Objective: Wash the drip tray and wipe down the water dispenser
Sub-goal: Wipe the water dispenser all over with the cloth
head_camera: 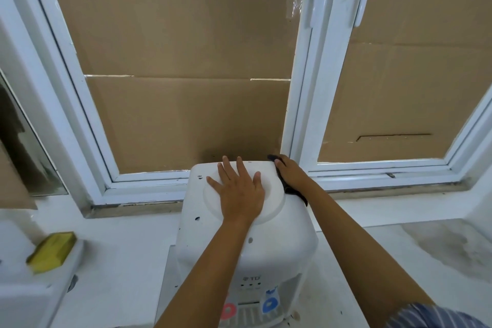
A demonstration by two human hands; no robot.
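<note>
A white tabletop water dispenser (282, 245) stands on the white counter below me. My left hand (241, 192) lies flat with fingers spread on its round top inlet. My right hand (291, 174) presses a dark cloth (295, 193) against the dispenser's back right top corner; the cloth hangs out under my palm. At the dispenser's front I see a red tap (228, 310), a blue tap (270, 305) and the white slotted drip tray (247, 314) between them, partly cut off by the frame's edge.
A yellow sponge (52, 251) lies on a white ledge at the left. Behind the dispenser are white window frames (300, 114) backed with brown cardboard (186, 104). The white counter (399, 261) at the right shows grey stains.
</note>
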